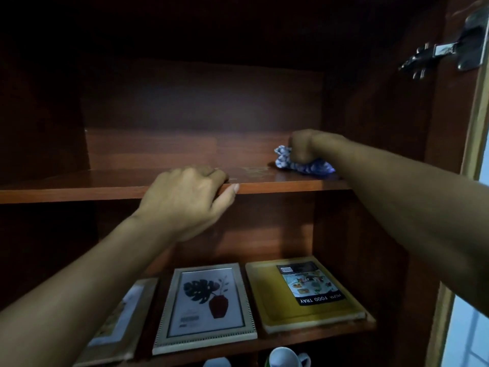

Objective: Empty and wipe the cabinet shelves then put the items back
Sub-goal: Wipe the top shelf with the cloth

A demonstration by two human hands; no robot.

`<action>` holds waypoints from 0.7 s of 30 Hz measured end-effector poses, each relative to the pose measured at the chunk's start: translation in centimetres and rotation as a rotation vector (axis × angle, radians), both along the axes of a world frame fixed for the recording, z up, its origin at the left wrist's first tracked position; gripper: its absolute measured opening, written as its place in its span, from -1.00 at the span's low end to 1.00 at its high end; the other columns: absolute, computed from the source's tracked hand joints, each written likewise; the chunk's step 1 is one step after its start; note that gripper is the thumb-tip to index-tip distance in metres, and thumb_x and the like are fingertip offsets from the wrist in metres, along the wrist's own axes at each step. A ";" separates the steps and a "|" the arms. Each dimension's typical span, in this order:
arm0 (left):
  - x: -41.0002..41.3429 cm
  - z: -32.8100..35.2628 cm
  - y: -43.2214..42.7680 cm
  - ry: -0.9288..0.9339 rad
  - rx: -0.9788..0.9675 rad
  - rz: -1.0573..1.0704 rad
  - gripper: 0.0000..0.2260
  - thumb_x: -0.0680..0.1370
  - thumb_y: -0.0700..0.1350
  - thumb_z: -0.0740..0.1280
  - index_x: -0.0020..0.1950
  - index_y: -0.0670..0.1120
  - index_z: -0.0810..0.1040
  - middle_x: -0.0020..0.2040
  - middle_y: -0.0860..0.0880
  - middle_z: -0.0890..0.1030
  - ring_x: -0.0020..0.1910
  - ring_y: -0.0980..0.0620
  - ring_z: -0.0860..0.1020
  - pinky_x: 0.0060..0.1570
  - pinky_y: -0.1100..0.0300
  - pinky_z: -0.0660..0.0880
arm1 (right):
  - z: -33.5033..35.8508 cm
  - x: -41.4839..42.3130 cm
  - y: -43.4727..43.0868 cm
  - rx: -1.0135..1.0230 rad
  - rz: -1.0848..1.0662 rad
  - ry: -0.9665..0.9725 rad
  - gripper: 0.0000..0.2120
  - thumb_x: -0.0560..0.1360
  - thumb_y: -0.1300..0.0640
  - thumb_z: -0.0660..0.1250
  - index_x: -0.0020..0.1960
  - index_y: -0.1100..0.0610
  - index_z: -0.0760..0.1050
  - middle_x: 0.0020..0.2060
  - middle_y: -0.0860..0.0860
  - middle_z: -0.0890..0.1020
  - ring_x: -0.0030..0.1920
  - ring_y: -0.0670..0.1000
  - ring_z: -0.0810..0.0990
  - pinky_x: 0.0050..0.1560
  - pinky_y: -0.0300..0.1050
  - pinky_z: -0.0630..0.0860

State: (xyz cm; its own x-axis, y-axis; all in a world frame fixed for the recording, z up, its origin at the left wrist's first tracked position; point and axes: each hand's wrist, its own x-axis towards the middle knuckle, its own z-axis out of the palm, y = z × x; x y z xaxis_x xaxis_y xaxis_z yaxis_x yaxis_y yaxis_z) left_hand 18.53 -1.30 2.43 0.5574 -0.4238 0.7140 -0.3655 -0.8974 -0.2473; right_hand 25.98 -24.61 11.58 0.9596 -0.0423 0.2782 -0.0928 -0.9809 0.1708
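My right hand [301, 145] grips the bunched cloth [304, 164] near the shelf's [105, 192] right front edge; my left hand [185, 200] clutches that edge, well apart.

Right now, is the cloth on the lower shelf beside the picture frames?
No, the right hand holds the cloth on the upper shelf.

Inside a home: a dark reddish-brown wooden cabinet [201, 102] with a metal door hinge [444, 51]. Its lower shelf [330, 332] holds a framed leaf print [205, 305], another picture frame [119, 321] and a yellow food tray [267, 295]; below it is a white mug [285, 357].
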 end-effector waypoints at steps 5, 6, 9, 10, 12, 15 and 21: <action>0.2 0.1 0.2 -0.005 0.013 -0.028 -0.41 0.51 0.30 -0.14 0.13 0.00 0.54 0.03 -0.01 0.62 0.01 -0.13 0.59 -0.14 0.03 0.51 | 0.3 0.5 5.1 0.182 0.297 -0.021 -0.74 0.57 0.15 0.26 0.16 0.28 0.58 0.09 0.20 0.64 -0.04 0.17 0.58 -0.21 -0.09 0.37; 0.1 0.1 0.4 -0.006 0.004 -0.040 -0.43 0.51 0.30 -0.12 0.12 0.00 0.54 0.00 -0.01 0.62 -0.01 -0.13 0.58 -0.16 0.03 0.50 | 0.5 0.6 5.8 0.265 0.374 -0.009 -0.77 0.55 0.17 0.30 0.14 0.24 0.60 0.05 0.17 0.67 -0.03 0.15 0.62 -0.13 -0.04 0.47; -0.4 0.3 2.1 -0.032 -0.074 -0.046 -0.51 0.52 0.28 -0.04 0.16 0.03 0.50 0.04 -0.03 0.62 0.01 -0.14 0.58 -0.16 0.03 0.51 | 1.4 0.0 6.9 0.538 0.548 -0.050 -0.82 0.50 0.26 0.35 0.08 0.16 0.64 -0.02 0.15 0.70 -0.09 0.08 0.66 -0.07 -0.02 0.58; -0.5 0.5 3.0 -0.039 -0.103 -0.038 -0.50 0.52 0.28 -0.03 0.20 0.03 0.50 0.09 -0.05 0.62 0.05 -0.15 0.57 -0.11 0.01 0.52 | 1.8 0.1 6.9 0.534 0.545 -0.094 -0.81 0.50 0.26 0.34 0.09 0.17 0.64 -0.03 0.15 0.70 -0.09 0.09 0.66 -0.08 -0.03 0.58; -0.5 0.8 4.8 -0.050 -0.140 -0.014 -0.45 0.53 0.28 -0.04 0.27 0.00 0.50 0.16 -0.10 0.61 0.14 -0.16 0.54 0.00 -0.02 0.52 | 2.6 0.3 6.8 0.385 0.471 -0.207 -0.79 0.50 0.23 0.30 0.09 0.21 0.62 -0.02 0.17 0.69 -0.02 0.15 0.66 -0.08 -0.04 0.55; -0.2 1.3 7.1 -0.060 -0.128 0.063 -0.42 0.56 0.26 -0.04 0.29 -0.06 0.52 0.19 -0.15 0.61 0.24 -0.17 0.48 0.16 -0.10 0.47 | 2.8 0.9 6.1 0.203 0.307 -0.277 -0.75 0.52 0.17 0.30 0.09 0.31 0.57 0.06 0.25 0.63 0.07 0.22 0.61 -0.14 -0.12 0.41; -0.6 0.4 9.9 -0.035 -0.172 0.143 -0.37 0.54 0.30 -0.11 0.23 -0.04 0.57 0.16 -0.10 0.63 0.25 -0.10 0.47 0.16 -0.03 0.44 | 0.4 2.2 6.8 0.023 0.148 0.001 -0.58 0.62 0.02 0.21 0.39 0.23 0.41 0.38 0.18 0.46 0.33 0.19 0.46 0.27 -0.04 0.38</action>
